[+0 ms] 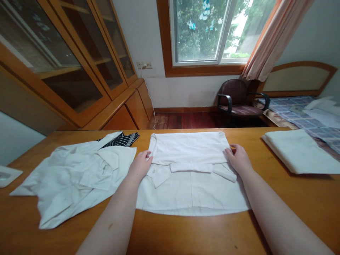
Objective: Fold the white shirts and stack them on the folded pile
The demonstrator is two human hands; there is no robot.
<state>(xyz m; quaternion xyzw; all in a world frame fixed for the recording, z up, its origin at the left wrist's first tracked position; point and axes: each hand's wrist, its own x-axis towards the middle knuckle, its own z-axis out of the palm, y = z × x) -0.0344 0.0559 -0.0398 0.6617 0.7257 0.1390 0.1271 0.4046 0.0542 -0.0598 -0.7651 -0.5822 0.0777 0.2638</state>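
A white coat (191, 191) lies on the wooden table in front of me, its upper part folded over in a flat rectangle. A cloth belt strip (191, 168) crosses its middle, and a buttoned cuff sticks out at lower left. My left hand (140, 164) is closed at the left edge of the folded part, thumb and fingers pinching the fabric. At the opposite edge, my right hand (238, 158) likewise pinches the cloth between thumb and fingers. Both forearms rest low beside the coat's hem.
A crumpled white garment (79, 173) lies at left, with black striped cloth (120, 139) behind it. A folded white cloth (300, 152) sits at right on the table (191, 235). Beyond are a glass-door cabinet (106, 95), an armchair (237, 97) and a bed (316, 120).
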